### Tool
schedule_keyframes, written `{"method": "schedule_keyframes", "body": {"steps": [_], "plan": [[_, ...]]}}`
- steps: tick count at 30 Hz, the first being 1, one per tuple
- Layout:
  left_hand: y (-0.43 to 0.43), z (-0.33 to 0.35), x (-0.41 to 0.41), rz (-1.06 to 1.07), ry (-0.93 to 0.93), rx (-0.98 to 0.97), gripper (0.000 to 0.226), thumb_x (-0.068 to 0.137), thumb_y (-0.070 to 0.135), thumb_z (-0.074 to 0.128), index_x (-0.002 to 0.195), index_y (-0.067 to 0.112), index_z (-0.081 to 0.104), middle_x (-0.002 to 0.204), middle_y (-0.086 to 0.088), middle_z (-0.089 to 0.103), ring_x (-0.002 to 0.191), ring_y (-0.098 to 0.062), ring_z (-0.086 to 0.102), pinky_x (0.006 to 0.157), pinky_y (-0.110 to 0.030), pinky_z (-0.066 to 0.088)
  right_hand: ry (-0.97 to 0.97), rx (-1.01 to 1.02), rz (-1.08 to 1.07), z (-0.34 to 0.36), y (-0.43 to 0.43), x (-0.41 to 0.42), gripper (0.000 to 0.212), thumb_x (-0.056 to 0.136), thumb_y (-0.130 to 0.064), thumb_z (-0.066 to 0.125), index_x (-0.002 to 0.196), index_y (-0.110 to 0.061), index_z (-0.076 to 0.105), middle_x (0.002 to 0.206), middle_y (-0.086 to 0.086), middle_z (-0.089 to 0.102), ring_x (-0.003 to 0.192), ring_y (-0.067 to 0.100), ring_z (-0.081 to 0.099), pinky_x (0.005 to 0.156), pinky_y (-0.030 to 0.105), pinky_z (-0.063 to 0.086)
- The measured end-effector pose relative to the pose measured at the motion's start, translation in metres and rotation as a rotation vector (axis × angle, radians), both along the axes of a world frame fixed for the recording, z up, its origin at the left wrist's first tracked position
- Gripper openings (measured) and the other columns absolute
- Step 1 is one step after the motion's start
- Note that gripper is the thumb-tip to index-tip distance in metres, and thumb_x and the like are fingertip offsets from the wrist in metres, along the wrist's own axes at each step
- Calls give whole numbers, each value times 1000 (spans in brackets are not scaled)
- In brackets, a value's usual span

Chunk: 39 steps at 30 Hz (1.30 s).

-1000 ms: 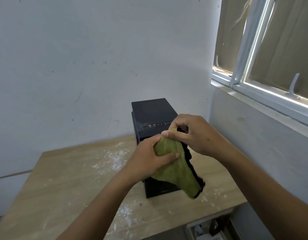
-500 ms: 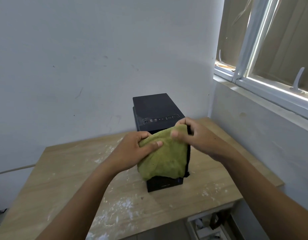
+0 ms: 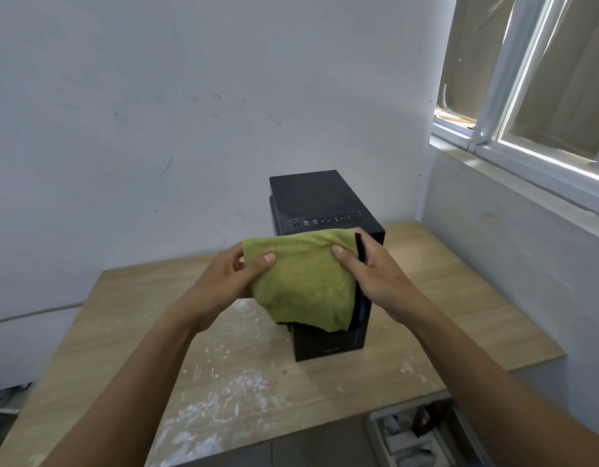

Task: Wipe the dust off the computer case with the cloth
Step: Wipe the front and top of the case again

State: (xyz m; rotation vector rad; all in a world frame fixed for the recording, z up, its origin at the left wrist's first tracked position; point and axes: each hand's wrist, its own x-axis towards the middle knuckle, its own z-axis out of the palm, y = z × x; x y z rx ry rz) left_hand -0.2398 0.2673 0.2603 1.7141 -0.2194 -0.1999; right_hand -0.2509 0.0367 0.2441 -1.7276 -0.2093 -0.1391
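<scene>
Both hands, the left hand (image 3: 230, 281) and right hand (image 3: 375, 274), are pinching the green cloth (image 3: 304, 281) spread before the computer case (image 3: 321, 203), which likely wants flat, overlapping strokes.

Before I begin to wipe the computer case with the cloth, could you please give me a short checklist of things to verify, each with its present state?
1. Grip: ok. The left hand and the right hand pinch the upper corners of the green cloth.
2. Cloth spread open, not bunched: ok.
3. Cloth touching the computer case: cannot tell; it hangs before the front panel.
4. Case upright on the table: ok.
5. Table free of debris the cloth could pick up: not ok; white specks lie near the case.
6. Dust visible on the case: cannot tell.
</scene>
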Motion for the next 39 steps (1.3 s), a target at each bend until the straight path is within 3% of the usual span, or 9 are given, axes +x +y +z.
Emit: {"method": "schedule_keyframes", "body": {"steps": [5,11,14,18,22,25,29,34,39], "plan": [[5,-11,0,214,114,-82,47,89,30,67,129,14,48,107,-11,70,82,-19,73,57,-28,57,254,132,-13,0,10,5,49,84,-27,72,126,-27,47,110,10,67,98,21,68,93,43,53],[26,-9,-3,154,194,-277,69,65,17,78,127,16,47,110,-17,70,91,-24,72,72,-31,60,409,417,169,12,17,5,41,82,3,68,116,-16,54,116,19,61,96,23,65,81,34,54],[34,-7,-7,7,106,-45,56,62,20,83,115,23,69,123,-8,64,107,-24,66,82,-27,58,315,6,278,16,22,1,48,77,-4,75,120,-21,62,121,9,58,105,21,62,88,32,55],[32,-9,-9,-46,-78,333,65,69,16,87,128,25,62,123,8,59,108,-12,61,82,-25,56,118,-676,222,19,39,-2,63,76,-21,78,129,-35,47,115,-3,39,97,12,51,77,22,51],[35,-13,-7,23,-271,632,67,70,24,87,130,25,59,126,6,55,112,-12,53,93,-29,49,-13,-907,201,20,50,-2,60,81,-18,72,130,-31,41,111,-4,30,90,13,48,74,28,50],[40,-10,-8,19,-386,678,32,80,17,77,111,23,72,100,13,62,88,3,55,75,-13,42,-56,-979,175,23,52,5,42,82,-19,70,121,-29,55,107,-2,36,95,17,47,83,31,46],[54,-5,-8,81,-382,683,12,83,23,74,96,25,74,118,14,50,110,-1,44,94,-24,36,-108,-903,128,26,54,7,14,82,-28,67,96,-29,64,123,-4,38,117,16,33,98,32,35],[75,-1,-14,107,-129,241,7,91,16,67,95,11,69,95,-9,71,85,-15,64,74,-25,51,13,-431,99,29,75,-2,14,85,-15,63,99,-15,62,97,3,60,83,12,55,71,24,47],[87,-14,-20,358,-111,-51,22,94,22,64,112,19,52,101,-4,66,90,-18,66,67,-34,58,-19,-18,-63,9,109,-12,25,88,-20,67,109,-22,54,105,-1,62,96,12,61,77,24,54]]}}
